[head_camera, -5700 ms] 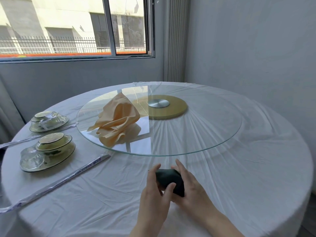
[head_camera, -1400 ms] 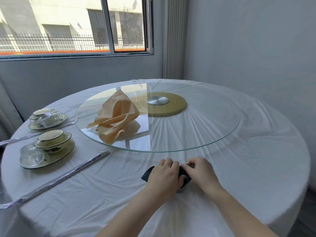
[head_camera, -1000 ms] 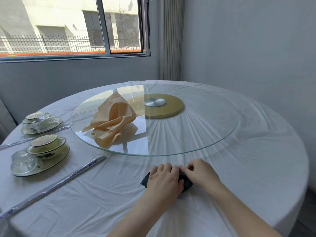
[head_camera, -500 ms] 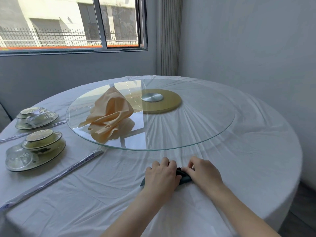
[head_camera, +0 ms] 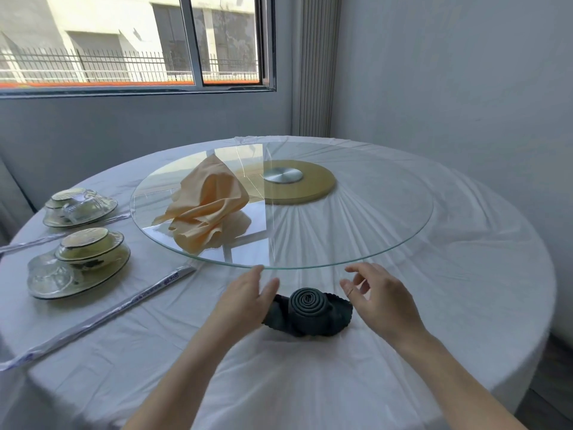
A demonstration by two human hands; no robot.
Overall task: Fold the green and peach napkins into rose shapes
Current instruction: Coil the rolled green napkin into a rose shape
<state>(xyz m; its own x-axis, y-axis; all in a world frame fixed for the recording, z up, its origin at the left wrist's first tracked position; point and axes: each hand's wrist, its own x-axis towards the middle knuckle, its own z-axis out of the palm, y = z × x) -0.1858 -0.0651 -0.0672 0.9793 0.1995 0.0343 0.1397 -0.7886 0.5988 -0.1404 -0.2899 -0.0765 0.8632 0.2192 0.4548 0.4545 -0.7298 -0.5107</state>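
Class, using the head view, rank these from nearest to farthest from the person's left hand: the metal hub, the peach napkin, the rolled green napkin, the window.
1. Rolled green napkin, on the tablecloth just right of the left hand.
2. Peach napkin, on the glass turntable, ahead and left.
3. Metal hub, at the turntable's centre.
4. Window, in the far wall.

The dark green napkin [head_camera: 307, 308] stands on the white tablecloth [head_camera: 434, 305] just in front of the glass turntable [head_camera: 356, 212], rolled into a tight upright spiral with scalloped flaps spread low on 2 sides, while the peach napkin [head_camera: 207, 209] lies crumpled on the turntable's left part, 1 corner peaking upward.
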